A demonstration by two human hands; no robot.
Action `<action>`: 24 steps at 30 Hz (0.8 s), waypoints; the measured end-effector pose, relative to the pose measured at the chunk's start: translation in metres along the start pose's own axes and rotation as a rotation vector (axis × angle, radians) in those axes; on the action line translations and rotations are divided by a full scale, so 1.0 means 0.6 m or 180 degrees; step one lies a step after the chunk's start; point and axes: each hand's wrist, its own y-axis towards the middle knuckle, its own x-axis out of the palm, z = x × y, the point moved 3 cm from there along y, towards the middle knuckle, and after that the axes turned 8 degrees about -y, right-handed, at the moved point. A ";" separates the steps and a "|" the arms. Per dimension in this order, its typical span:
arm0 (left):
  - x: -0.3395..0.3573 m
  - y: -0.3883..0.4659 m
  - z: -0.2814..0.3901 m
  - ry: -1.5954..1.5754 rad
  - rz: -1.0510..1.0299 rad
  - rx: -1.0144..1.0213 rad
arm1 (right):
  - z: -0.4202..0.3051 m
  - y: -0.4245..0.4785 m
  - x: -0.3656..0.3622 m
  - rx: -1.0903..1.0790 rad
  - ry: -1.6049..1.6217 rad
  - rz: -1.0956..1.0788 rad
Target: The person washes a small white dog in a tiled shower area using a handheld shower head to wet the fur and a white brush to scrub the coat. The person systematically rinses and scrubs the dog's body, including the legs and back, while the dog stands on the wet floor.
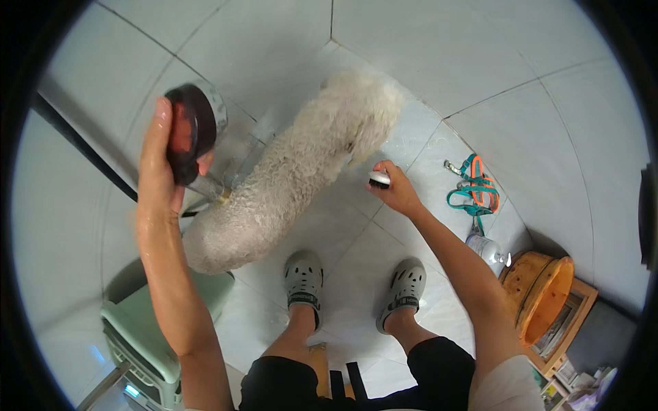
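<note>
A wet, curly-coated white dog (288, 174) stands on the tiled floor, its body slanting across the view. Its upper end is near the corner of the walls. My left hand (163, 154) grips what looks like a round, dark shower head (193, 133) with a reddish back, held up left of the dog. Wet skin shows on that hand and forearm. Between the fingers of my right hand (398, 189) is a small brush (379, 179) with a white back and black bristles. That brush is right of the dog, apart from its coat.
A teal and orange pet harness (475, 187) lies along the right wall. Beside it are a clear pump bottle (486, 249) and a wooden tub (537, 293). At lower left stands a pale green plastic object (149, 323). My feet wear grey clogs (303, 280).
</note>
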 end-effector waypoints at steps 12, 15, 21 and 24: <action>0.005 -0.100 0.065 0.0559 0.0326 0.0066 | -0.364 -0.004 0.024 -0.2851 -0.0364 0.2614; -0.008 -0.131 0.075 0.0733 -0.0008 0.0026 | -0.328 0.039 0.039 -0.2954 0.0108 0.2256; -0.020 -0.115 0.042 0.0559 0.0254 0.0201 | -0.318 0.223 -0.049 -0.2746 -0.0143 0.1260; -0.005 -0.076 0.016 0.0374 0.0352 0.0210 | -0.331 0.267 -0.069 -0.2093 0.0080 0.1373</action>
